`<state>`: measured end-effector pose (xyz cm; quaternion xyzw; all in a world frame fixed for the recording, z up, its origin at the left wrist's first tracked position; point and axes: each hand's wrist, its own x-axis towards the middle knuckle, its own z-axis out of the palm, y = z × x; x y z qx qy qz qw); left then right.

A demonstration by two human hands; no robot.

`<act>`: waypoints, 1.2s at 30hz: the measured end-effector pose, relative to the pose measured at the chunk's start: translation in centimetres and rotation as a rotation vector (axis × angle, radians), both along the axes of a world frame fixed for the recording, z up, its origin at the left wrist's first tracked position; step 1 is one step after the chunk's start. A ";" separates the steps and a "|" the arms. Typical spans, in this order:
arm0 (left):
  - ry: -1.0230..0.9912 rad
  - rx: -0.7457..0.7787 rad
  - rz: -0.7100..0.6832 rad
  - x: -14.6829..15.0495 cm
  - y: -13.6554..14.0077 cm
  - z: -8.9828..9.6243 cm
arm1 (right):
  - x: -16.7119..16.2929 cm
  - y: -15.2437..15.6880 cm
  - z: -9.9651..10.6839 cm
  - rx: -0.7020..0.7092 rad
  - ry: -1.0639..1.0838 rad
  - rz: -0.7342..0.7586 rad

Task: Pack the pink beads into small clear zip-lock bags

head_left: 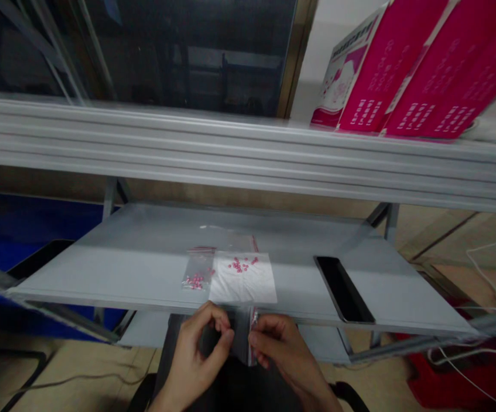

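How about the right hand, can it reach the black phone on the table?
Probably yes: the phone lies near the front of the table, with nothing seen blocking the right hand. But that hand holds a clear bag, so its grip may need freeing first.

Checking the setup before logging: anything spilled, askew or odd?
Nothing clearly odd. Loose red beads lie on the paper; one or two by the leftmost bag's right edge sit apart, too small to tell if inside it.
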<state>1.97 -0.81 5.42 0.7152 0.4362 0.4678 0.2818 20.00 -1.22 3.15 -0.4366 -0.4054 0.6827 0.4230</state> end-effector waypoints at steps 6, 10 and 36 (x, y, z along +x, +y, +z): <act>-0.016 -0.365 -0.181 1.4 -0.9 0.1 | -1.2 -0.5 -0.1 0.140 -0.138 0.058; -0.099 -0.458 -0.238 1.3 -1.1 0.3 | -1.0 -0.5 -0.4 0.102 -0.107 0.125; 0.203 0.252 -0.086 0.3 -0.2 -1.3 | -1.3 -0.8 2.3 0.509 -0.739 -0.199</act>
